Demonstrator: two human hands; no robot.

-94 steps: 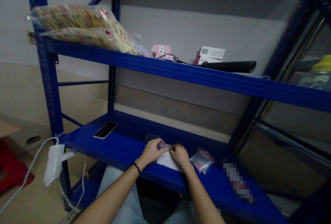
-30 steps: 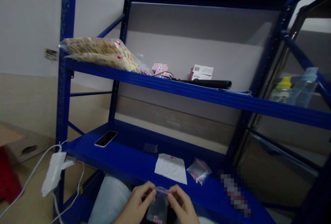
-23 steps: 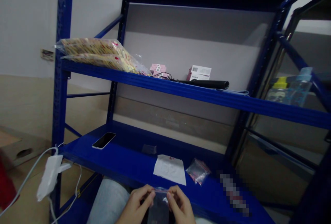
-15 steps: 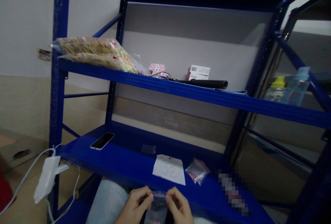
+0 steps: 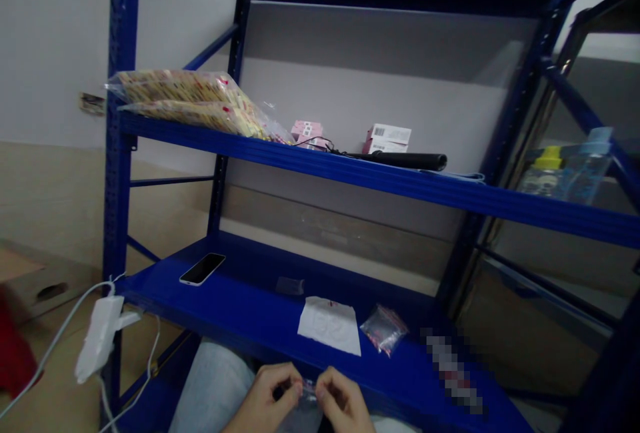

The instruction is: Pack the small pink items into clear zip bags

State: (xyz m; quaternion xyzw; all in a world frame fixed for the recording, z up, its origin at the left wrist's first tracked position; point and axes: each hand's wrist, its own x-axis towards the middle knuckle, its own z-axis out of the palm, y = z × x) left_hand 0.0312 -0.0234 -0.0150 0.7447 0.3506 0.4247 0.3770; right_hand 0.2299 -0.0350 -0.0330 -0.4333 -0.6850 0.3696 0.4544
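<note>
Low in front of me, at the shelf's near edge, my left hand (image 5: 277, 395) and my right hand (image 5: 341, 398) both pinch the top edge of a small clear zip bag (image 5: 303, 413). The bag hangs between them, its lower part cut off by the picture's bottom edge. Beyond the hands lies a white sheet of paper (image 5: 330, 327) with a small red mark at its top. To the paper's right is another clear zip bag (image 5: 384, 330) with small reddish pieces in it. A small flat clear bag (image 5: 290, 285) rests behind the paper, to the left.
A phone (image 5: 203, 269) lies at the left of the blue lower shelf (image 5: 240, 299). On the upper shelf are filled plastic bags (image 5: 185, 103), pink-and-white boxes (image 5: 387, 137), a black rod (image 5: 405, 161) and bottles (image 5: 583, 169). A white power strip (image 5: 100, 336) hangs at left.
My hands have come closer together along the bag's top edge, and the bag sits lower in view. The pink contents seen earlier at its bottom are out of sight. The view has shifted slightly.
</note>
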